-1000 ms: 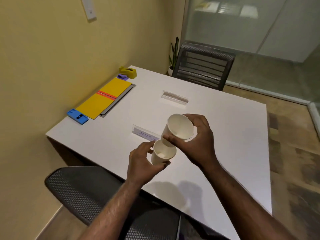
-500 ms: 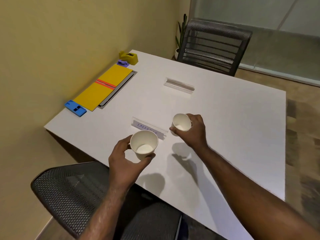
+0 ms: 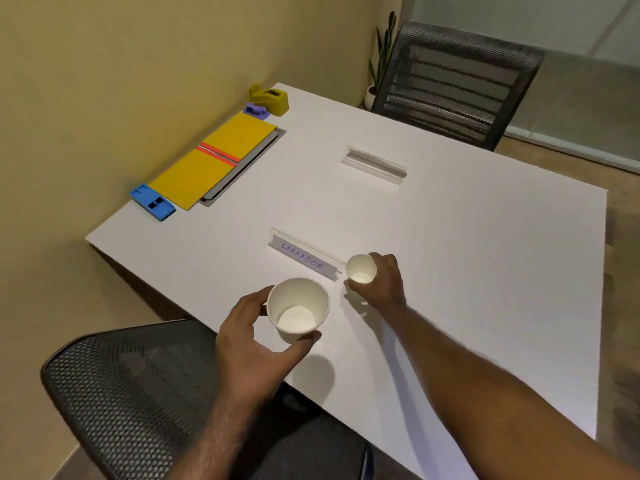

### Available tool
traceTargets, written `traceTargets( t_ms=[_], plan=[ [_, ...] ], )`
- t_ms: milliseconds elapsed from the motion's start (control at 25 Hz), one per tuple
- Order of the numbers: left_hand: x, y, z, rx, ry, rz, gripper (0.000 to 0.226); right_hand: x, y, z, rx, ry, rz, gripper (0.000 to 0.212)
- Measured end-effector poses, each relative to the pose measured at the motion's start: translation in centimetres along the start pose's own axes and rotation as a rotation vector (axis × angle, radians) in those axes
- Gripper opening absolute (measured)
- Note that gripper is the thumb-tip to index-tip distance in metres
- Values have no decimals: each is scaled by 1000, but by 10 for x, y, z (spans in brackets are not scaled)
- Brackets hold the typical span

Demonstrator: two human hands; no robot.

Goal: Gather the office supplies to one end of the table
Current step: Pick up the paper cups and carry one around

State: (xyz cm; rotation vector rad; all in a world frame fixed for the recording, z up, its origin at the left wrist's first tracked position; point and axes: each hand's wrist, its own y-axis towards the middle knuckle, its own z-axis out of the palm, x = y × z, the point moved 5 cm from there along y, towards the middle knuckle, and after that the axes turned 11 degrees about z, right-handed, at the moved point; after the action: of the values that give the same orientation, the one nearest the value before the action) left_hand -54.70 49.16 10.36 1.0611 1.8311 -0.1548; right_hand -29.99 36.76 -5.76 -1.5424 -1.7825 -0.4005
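Note:
My left hand [image 3: 254, 344] grips a white paper cup [image 3: 298, 308], held upright above the near edge of the white table [image 3: 467, 258]. My right hand [image 3: 382, 284] holds a second, smaller-looking paper cup [image 3: 361, 269] low over the table, just right of a clear name plate reading LABRADOR [image 3: 304, 258]. Along the wall side lie a yellow folder [image 3: 211, 161] on a grey tray, a blue stapler-like item [image 3: 152, 201], a purple item [image 3: 257, 111] and a yellow-green tape dispenser [image 3: 270, 98].
A second clear name plate [image 3: 374, 165] lies mid-table. One mesh chair [image 3: 131, 396] stands at the near edge under my arms, another [image 3: 453, 81] at the far end beside a potted plant [image 3: 379, 60]. The yellow wall borders the table's left side.
The two cups were nested in front of me; I pulled them apart. My right hand carried its cup down beside the name plate, and my left hand kept the other near me.

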Motion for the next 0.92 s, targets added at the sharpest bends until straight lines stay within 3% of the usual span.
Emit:
traceTargets(
  t_ms=[360,680,920],
  plan=[
    [-5,-3,-9,3,-3,12,66,-16,6,15,-15,-74,38,87],
    [-11,-11,-10,20,8,39,66,-24,-19,-6,18,-117,13,122],
    [-29,-22,-3,44,-64,50,62,-29,-80,-63,-59,-28,-63,103]
  ],
)
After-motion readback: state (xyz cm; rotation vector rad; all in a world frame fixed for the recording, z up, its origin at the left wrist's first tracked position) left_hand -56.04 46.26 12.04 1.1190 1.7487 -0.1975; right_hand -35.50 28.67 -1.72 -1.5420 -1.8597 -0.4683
